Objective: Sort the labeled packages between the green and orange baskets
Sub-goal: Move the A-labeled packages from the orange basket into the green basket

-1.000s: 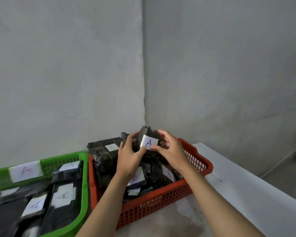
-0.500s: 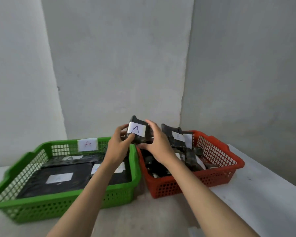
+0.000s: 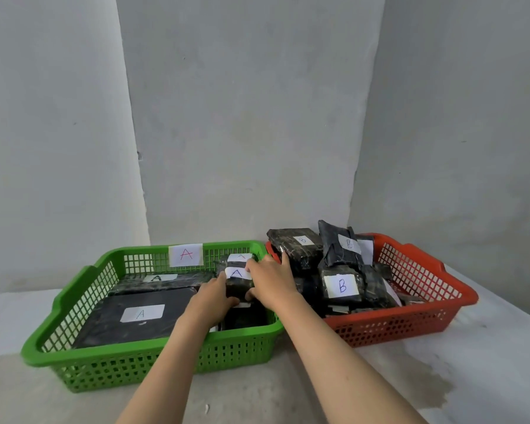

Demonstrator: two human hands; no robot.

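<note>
At the far right corner of the green perforated plastic basket (image 3: 83, 304), a small black plastic-wrapped package with a white paper "A" label (image 3: 237, 281) is being set down. Judged step: placing an A package in the A basket, near done.

Left of the fingers: large flat black package with a white "A" label (image 3: 141, 313) on the basket floor, another flat A package (image 3: 156, 281) behind it, and a white paper tag with a red "A" (image 3: 185, 254) on the basket's far wall.

Left hand (image 3: 211, 296): fingers curled round the near left side of the held package, tips hidden against the wrap. Whether the package touches the pile beneath, cannot tell.

Just behind the held package: another small A-labelled package (image 3: 240, 257) against the far wall.

Right hand (image 3: 268, 280): thumb under the package's near edge, fingers arched over its right side; one finger stretches toward the basket rim, nearly touching the next bin.

Right of the fingers: orange-red perforated plastic basket (image 3: 416, 319), heaped with black wrapped packages, labels reading "B" where legible (image 3: 341, 285).

Next move, as I judge it: lower the package until it rests, let both hands loosen together, draw them back, then reach right into the orange-red heap for another label to read. Keep the label facing up.
</note>
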